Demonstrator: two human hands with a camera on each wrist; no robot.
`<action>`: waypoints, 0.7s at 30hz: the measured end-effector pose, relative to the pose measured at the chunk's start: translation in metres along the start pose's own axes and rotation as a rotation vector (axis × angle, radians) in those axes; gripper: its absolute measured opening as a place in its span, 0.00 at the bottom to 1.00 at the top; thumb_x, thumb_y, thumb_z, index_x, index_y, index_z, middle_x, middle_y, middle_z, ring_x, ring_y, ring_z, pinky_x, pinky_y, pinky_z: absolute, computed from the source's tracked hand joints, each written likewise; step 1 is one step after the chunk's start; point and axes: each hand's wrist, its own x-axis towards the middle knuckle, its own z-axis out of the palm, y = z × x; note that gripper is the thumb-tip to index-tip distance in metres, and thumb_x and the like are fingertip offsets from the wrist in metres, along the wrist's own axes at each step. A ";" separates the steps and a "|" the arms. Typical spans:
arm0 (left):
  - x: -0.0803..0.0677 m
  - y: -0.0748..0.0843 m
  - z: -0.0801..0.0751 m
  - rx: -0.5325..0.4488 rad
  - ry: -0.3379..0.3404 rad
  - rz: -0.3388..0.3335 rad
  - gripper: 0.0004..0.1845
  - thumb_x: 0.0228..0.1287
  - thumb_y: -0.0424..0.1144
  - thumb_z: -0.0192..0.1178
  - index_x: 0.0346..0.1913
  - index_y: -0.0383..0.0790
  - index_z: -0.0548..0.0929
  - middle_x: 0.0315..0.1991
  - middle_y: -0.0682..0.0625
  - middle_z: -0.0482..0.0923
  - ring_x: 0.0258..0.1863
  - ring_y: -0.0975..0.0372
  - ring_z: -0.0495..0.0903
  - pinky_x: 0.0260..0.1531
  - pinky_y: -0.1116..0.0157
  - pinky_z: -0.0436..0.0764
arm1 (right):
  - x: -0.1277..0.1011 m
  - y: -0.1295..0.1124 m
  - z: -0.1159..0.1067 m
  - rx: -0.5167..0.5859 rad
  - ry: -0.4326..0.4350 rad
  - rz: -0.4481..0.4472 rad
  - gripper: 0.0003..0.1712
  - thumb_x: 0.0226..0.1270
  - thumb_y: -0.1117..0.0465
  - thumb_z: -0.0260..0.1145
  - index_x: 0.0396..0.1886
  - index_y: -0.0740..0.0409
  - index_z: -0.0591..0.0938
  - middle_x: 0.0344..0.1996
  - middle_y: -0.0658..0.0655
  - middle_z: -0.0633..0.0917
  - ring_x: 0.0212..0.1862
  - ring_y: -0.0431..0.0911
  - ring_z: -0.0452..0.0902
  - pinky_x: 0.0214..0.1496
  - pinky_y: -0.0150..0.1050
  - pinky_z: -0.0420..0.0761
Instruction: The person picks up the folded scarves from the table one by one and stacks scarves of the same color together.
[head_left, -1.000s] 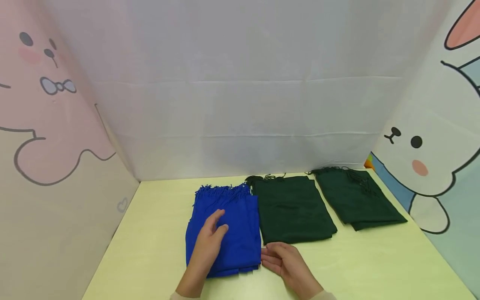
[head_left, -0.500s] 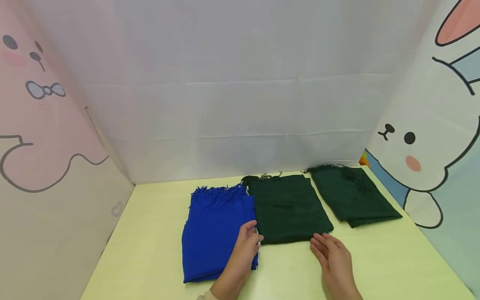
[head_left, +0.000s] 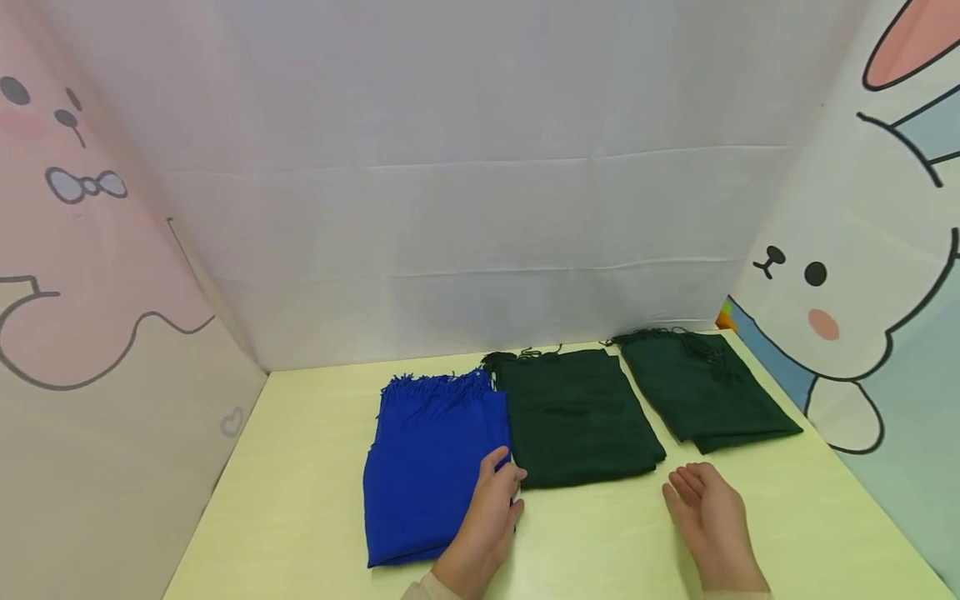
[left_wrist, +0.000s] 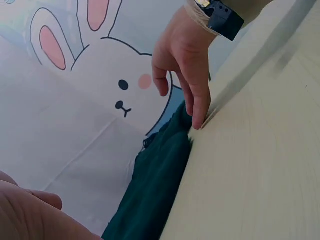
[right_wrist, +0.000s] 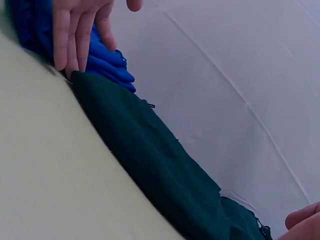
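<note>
Resting nearest the person, the left hand [head_left: 491, 508] lies on the near right corner of the blue scarf [head_left: 431, 467], its fingers straight and relaxed, fingertips at the seam where blue cloth meets the middle green scarf [head_left: 577, 417]; it presses rather than grips. The right wrist view shows those fingers [right_wrist: 75, 35] laid flat across the stacked blue folds, right at the green cloth's edge. The right hand [head_left: 708, 512] sits to the right on the bare table [head_left: 285, 500], released and holding nothing, its fingertips touching the tabletop just beside the green scarf's near corner.

The blue scarf is a soft woven rectangle folded in several layers, vivid royal blue, with a tasselled fringe along its far edge. It lies on the pale yellow-green table, left of centre, touching the middle green scarf along one long side. That scarf is dark forest green, folded flat, matte, with loose dark threads at its far end. Further right and slightly apart lies a second dark green scarf [head_left: 705, 392], angled, also fringed at the far end.

Behind them stands a creased white sheet [head_left: 480, 208], flanked by cartoon rabbit panels [head_left: 862, 275].
</note>
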 end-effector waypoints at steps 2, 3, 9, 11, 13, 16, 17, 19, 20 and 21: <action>0.002 -0.001 -0.001 -0.032 -0.008 -0.001 0.39 0.64 0.35 0.51 0.76 0.36 0.48 0.76 0.28 0.35 0.75 0.35 0.39 0.71 0.37 0.49 | 0.003 -0.003 -0.001 0.033 -0.030 0.013 0.32 0.79 0.55 0.42 0.76 0.55 0.45 0.71 0.63 0.53 0.76 0.50 0.48 0.75 0.41 0.61; 0.003 -0.002 -0.001 -0.048 -0.012 0.002 0.39 0.65 0.35 0.50 0.77 0.35 0.47 0.76 0.27 0.35 0.75 0.35 0.38 0.72 0.37 0.48 | 0.004 -0.004 -0.001 0.052 -0.045 0.024 0.29 0.79 0.55 0.41 0.74 0.54 0.48 0.72 0.63 0.52 0.77 0.51 0.47 0.75 0.42 0.61; 0.009 -0.006 -0.001 -0.153 -0.024 0.004 0.39 0.66 0.32 0.48 0.77 0.32 0.45 0.75 0.26 0.31 0.75 0.35 0.32 0.72 0.36 0.41 | 0.012 -0.009 -0.004 0.113 -0.102 0.068 0.21 0.80 0.57 0.37 0.68 0.57 0.55 0.75 0.66 0.46 0.78 0.53 0.45 0.74 0.47 0.61; 0.012 -0.006 0.000 -0.190 -0.024 -0.004 0.39 0.66 0.31 0.47 0.77 0.30 0.45 0.76 0.26 0.32 0.75 0.35 0.33 0.72 0.36 0.41 | 0.013 -0.009 -0.003 0.123 -0.123 0.074 0.26 0.80 0.57 0.35 0.72 0.60 0.49 0.77 0.65 0.42 0.78 0.53 0.43 0.75 0.47 0.60; 0.016 -0.007 0.000 -0.238 -0.023 -0.018 0.39 0.66 0.31 0.47 0.77 0.26 0.44 0.75 0.26 0.33 0.75 0.36 0.33 0.73 0.37 0.43 | 0.015 -0.010 -0.002 0.130 -0.142 0.079 0.28 0.80 0.57 0.35 0.74 0.62 0.45 0.77 0.65 0.39 0.79 0.53 0.41 0.75 0.47 0.58; 0.023 -0.007 0.001 -0.319 -0.012 -0.041 0.38 0.67 0.30 0.46 0.75 0.22 0.43 0.74 0.26 0.35 0.76 0.38 0.33 0.73 0.40 0.48 | 0.016 -0.011 -0.002 0.144 -0.163 0.090 0.30 0.80 0.58 0.34 0.75 0.64 0.42 0.78 0.65 0.36 0.79 0.53 0.38 0.76 0.47 0.55; 0.024 -0.007 0.002 -0.341 -0.005 -0.049 0.38 0.67 0.29 0.47 0.75 0.22 0.43 0.73 0.26 0.35 0.76 0.38 0.33 0.73 0.40 0.49 | 0.016 -0.012 -0.002 0.147 -0.168 0.092 0.30 0.80 0.58 0.33 0.75 0.64 0.41 0.78 0.65 0.36 0.79 0.53 0.37 0.76 0.46 0.55; 0.027 -0.007 0.004 -0.386 0.014 -0.057 0.34 0.66 0.29 0.47 0.72 0.23 0.48 0.70 0.28 0.42 0.75 0.38 0.39 0.73 0.42 0.52 | 0.017 -0.012 -0.002 0.152 -0.179 0.098 0.33 0.81 0.58 0.32 0.77 0.64 0.37 0.78 0.64 0.35 0.79 0.53 0.36 0.77 0.46 0.53; 0.028 -0.007 0.005 -0.401 0.024 -0.058 0.32 0.65 0.28 0.48 0.70 0.24 0.52 0.67 0.29 0.46 0.73 0.38 0.43 0.73 0.43 0.55 | 0.018 -0.012 -0.002 0.157 -0.179 0.103 0.33 0.80 0.58 0.32 0.77 0.63 0.35 0.78 0.64 0.35 0.79 0.53 0.36 0.77 0.46 0.53; 0.029 -0.007 0.005 -0.411 0.033 -0.058 0.28 0.65 0.28 0.49 0.66 0.25 0.55 0.63 0.31 0.50 0.71 0.40 0.47 0.73 0.44 0.56 | 0.018 -0.013 -0.003 0.160 -0.183 0.106 0.34 0.80 0.57 0.32 0.77 0.63 0.33 0.78 0.64 0.35 0.79 0.53 0.36 0.77 0.46 0.53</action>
